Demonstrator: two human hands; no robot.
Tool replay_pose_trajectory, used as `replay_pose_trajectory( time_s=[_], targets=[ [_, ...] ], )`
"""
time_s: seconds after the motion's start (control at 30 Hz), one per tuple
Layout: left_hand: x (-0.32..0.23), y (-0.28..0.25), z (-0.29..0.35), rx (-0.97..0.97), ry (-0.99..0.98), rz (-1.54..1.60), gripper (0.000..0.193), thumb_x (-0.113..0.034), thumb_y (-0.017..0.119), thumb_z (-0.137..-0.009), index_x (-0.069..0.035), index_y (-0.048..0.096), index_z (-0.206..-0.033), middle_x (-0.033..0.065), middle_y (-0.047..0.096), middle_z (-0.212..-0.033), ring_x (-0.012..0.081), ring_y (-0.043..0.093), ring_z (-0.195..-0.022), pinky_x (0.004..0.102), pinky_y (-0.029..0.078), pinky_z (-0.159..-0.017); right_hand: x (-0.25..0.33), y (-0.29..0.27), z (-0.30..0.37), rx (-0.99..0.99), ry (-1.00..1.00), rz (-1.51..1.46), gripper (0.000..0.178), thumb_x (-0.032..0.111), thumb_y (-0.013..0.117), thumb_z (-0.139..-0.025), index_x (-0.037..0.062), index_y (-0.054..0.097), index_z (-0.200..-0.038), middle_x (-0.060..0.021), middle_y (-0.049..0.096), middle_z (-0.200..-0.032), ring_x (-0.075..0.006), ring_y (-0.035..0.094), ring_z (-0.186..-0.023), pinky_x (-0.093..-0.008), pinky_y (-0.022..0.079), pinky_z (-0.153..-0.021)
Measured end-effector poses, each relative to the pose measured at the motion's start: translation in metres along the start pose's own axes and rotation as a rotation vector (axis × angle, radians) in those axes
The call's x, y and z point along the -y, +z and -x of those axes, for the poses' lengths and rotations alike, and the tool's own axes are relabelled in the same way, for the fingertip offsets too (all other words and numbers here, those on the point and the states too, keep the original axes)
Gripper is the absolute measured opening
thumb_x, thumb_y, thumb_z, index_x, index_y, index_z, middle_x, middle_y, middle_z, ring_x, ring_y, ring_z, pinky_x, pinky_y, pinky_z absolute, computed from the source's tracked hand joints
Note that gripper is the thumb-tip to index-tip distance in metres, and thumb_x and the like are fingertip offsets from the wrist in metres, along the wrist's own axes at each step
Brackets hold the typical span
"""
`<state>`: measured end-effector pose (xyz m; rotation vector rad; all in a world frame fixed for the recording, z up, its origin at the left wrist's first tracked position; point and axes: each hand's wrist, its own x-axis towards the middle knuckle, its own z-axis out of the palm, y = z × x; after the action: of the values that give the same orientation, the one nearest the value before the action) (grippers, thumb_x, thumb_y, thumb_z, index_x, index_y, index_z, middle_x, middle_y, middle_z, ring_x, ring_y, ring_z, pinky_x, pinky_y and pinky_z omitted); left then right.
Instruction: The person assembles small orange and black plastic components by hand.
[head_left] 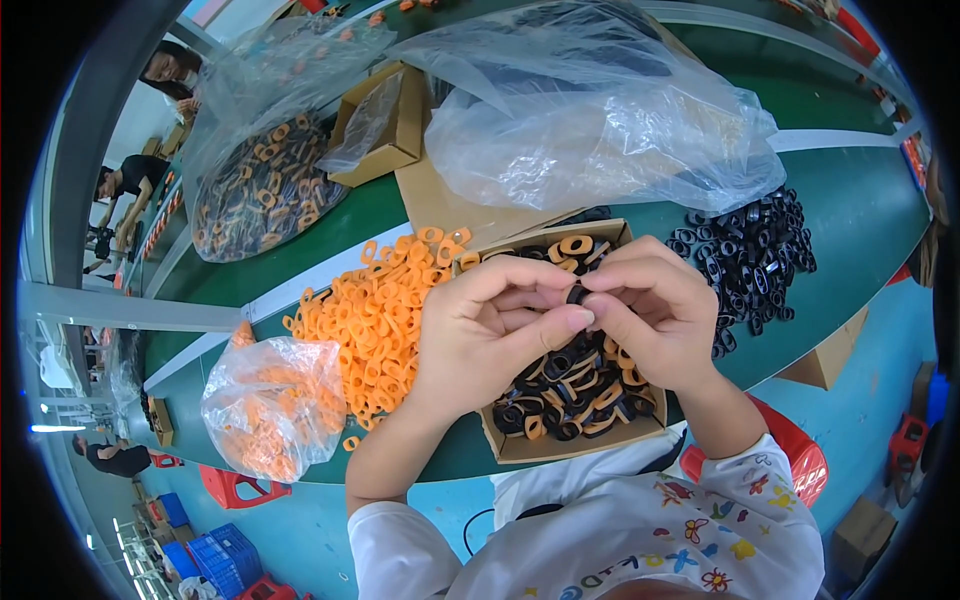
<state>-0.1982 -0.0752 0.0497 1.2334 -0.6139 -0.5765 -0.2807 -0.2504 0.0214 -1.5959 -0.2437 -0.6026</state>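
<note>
Both hands [480, 330] [655, 305] above carton [575, 449] at table edge [460, 458], green stretch [862, 235] rightward

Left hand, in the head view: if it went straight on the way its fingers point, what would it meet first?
Most likely the right hand: the left hand points toward it, with just the small black part held between them. Exact depth is unclear from this single view.
</note>
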Motion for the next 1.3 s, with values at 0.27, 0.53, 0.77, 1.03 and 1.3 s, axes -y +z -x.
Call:
replay_pose_trajectory(
  time_s=[0.27, 0.53, 0.77, 1.03, 1.3],
  targets=[
    [-0.003, -0.004, 0.000, -0.010, -0.093, 0.156, 0.024, 0.005, 0.069, -0.087, 0.005, 0.060, -0.110, 0.0126, 0.067, -0.102, 0.0177, 0.069, -0.091, 0.0301, 0.060, -0.079, 0.008, -0.002, -0.001, 0.037, 0.220, -0.059, 0.010, 0.004, 0.071, -0.087, -0.0024, 0.068, -0.094, -0.0056, 0.061, -0.085, -0.0086, 0.063, -0.071, -0.0211, 0.049, -0.057],
    [-0.005, -0.013, 0.000, 0.013, -0.210, 0.223, 0.016, 0.004, 0.068, -0.089, 0.005, 0.060, -0.103, 0.0118, 0.067, -0.099, 0.0164, 0.068, -0.089, 0.0282, 0.059, -0.078, 0.005, -0.023, -0.012, 0.023, -0.033, 0.174, 0.018, 0.012, 0.063, -0.093, -0.0028, 0.068, -0.085, -0.0069, 0.062, -0.076, -0.0100, 0.055, -0.059, -0.0215, 0.041, -0.055],
    [-0.002, -0.016, -0.006, 0.034, 0.069, -0.091, 0.016, 0.009, 0.068, -0.083, 0.002, 0.063, -0.097, 0.0110, 0.063, -0.108, 0.0166, 0.063, -0.103, 0.0297, 0.055, -0.085, -0.026, -0.083, -0.012, -0.184, 0.256, 0.935, 0.023, 0.011, 0.071, -0.086, -0.0030, 0.068, -0.103, -0.0099, 0.068, -0.083, -0.0181, 0.063, -0.067, -0.0276, 0.048, -0.062],
    [-0.003, -0.024, -0.011, 0.086, 0.209, -0.561, 0.019, 0.004, 0.072, -0.073, -0.003, 0.067, -0.090, 0.0079, 0.070, -0.096, 0.0215, 0.068, -0.093, 0.0310, 0.053, -0.081, -0.057, -0.074, -0.011, 0.024, 0.301, 1.178, 0.027, 0.011, 0.069, -0.083, -0.0021, 0.068, -0.106, -0.0248, 0.067, -0.100, -0.0423, 0.064, -0.095, -0.0438, 0.051, -0.085],
    [-0.022, -0.025, -0.009, 0.167, 0.204, -0.691, 0.021, 0.000, 0.074, -0.073, -0.005, 0.068, -0.093, 0.0071, 0.070, -0.094, 0.0226, 0.068, -0.089, 0.0321, 0.053, -0.078, -0.074, -0.073, -0.008, -0.039, 0.281, 1.133, 0.022, 0.010, 0.069, -0.083, -0.0001, 0.069, -0.102, -0.0211, 0.068, -0.091, -0.0366, 0.066, -0.083, -0.0402, 0.052, -0.077]
  ],
)
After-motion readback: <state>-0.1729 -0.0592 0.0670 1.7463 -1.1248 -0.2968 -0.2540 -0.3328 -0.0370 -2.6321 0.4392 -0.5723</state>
